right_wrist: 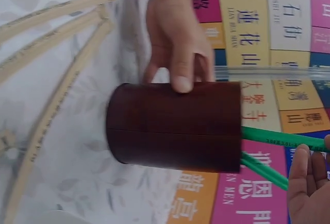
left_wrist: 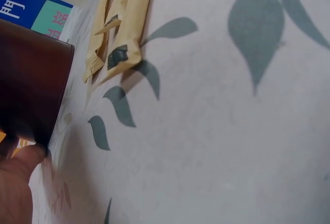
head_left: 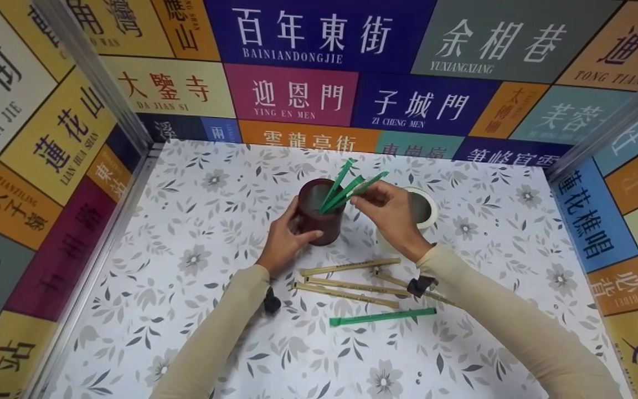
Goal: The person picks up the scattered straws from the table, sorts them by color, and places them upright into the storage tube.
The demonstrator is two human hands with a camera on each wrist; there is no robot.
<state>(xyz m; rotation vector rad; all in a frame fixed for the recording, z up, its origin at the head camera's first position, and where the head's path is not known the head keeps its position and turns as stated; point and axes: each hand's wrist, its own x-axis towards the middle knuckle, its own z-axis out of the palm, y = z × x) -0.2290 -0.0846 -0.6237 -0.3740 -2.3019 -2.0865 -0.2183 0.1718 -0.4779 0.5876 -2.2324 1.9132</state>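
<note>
A dark red cylindrical cup (head_left: pixel 331 224) stands on the patterned tablecloth with its mouth up. My left hand (head_left: pixel 283 239) holds its left side, thumb low across the front; some fingers are hidden behind the cup. My right hand (head_left: pixel 392 213) is at the cup's upper right, pinching a slim green wrapped stick (right_wrist: pixel 278 138) near its upper end. The stick's lower end is inside the cup. Another green stick (head_left: pixel 341 178) leans in the cup, rising past the rim.
Several tan wrapped sticks (head_left: pixel 352 267) lie loosely before the cup, under and beside my right wrist. Nearer me is a single green stick (head_left: pixel 382 316). A white-rimmed round container (head_left: pixel 433 215) stands behind my right hand. Panels printed with large characters (head_left: pixel 291 95) wall the table's back and sides.
</note>
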